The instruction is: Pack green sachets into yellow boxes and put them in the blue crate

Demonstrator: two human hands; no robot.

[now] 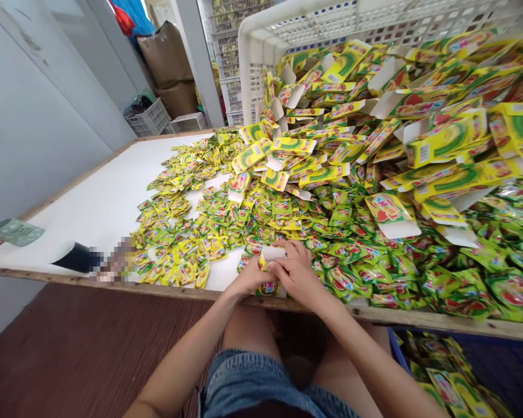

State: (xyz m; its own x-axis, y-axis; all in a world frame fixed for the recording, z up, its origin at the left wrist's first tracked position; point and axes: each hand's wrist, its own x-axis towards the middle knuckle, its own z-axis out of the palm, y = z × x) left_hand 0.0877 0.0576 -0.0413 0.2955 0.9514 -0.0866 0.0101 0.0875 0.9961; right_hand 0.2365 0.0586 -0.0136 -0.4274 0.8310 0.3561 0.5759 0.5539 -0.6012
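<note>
Near the table's front edge, my two hands meet around a small yellow box [268, 255] whose white inner flap shows. My left hand [251, 277] grips its left side, and my right hand [297, 270] closes on it from the right, the thumb near the flap. Most of the box is hidden by my fingers. Green candy packets [348, 267] with red fruit pictures lie close to my right hand. Yellow-green packets [178, 261] are spread to the left of my left hand.
A big white plastic basket [261, 40] stands at the back right, with many open yellow boxes [444, 139] spilling out. A green cup [20, 232] and a dark cylinder [76, 257] lie at left. Below the table's wooden edge [418, 319] a blue crate [401, 351] holds boxes.
</note>
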